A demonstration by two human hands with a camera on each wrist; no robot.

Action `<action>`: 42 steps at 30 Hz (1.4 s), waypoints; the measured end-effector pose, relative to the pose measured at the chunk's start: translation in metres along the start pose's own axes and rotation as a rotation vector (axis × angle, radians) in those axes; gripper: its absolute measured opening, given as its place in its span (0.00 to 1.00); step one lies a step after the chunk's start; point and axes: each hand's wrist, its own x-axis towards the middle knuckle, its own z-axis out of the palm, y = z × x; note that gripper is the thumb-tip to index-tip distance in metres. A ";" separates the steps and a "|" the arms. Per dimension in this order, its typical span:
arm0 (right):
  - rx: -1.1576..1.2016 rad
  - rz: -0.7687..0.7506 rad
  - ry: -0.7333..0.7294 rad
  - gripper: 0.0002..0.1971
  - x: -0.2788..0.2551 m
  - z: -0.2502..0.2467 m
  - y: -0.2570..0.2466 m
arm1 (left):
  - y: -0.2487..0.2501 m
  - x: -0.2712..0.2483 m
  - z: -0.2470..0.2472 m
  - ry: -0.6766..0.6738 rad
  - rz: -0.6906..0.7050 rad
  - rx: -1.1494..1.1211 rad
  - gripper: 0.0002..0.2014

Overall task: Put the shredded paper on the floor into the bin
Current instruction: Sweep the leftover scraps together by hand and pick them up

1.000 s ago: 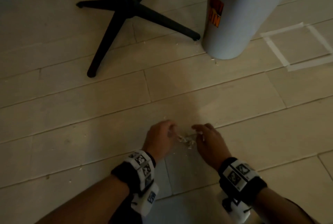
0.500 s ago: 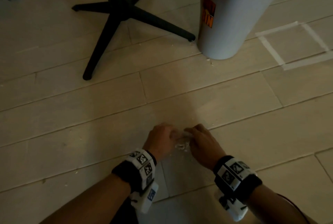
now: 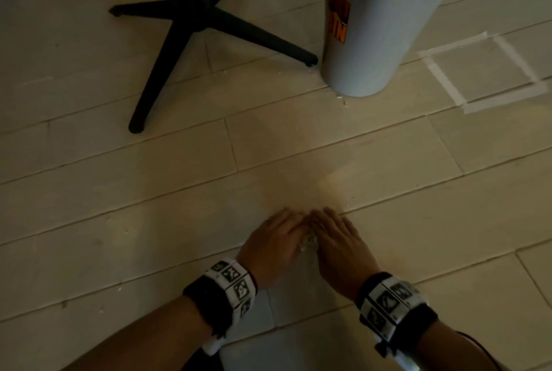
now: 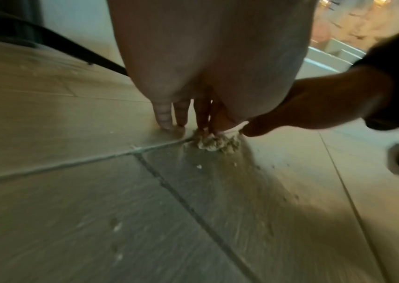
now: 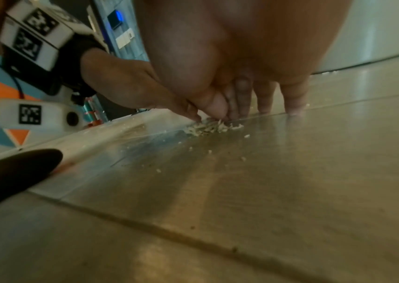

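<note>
We are gathering: our left hand (image 3: 273,246) and right hand (image 3: 339,243) lie on the pale floor tiles (image 3: 149,179), fingers straight and tips meeting, corralling a small heap of shredded paper (image 4: 214,142) between them. Neither hand pinches anything yet. Next, we judge, comes scooping the heap and carrying it to the grey bin (image 3: 379,42), well ahead. The head view hides the heap; the wrist views show it, with stray crumbs (image 5: 208,152) behind.
</note>
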 end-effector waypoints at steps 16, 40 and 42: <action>-0.042 0.018 -0.015 0.32 -0.003 -0.025 0.018 | 0.002 0.005 -0.020 -0.132 0.114 0.149 0.32; 0.389 0.316 0.051 0.18 0.006 -0.027 0.002 | -0.006 0.014 -0.027 0.194 -0.394 -0.310 0.13; 0.397 0.259 0.000 0.17 0.008 -0.024 -0.005 | 0.008 0.015 -0.024 0.093 -0.331 -0.321 0.11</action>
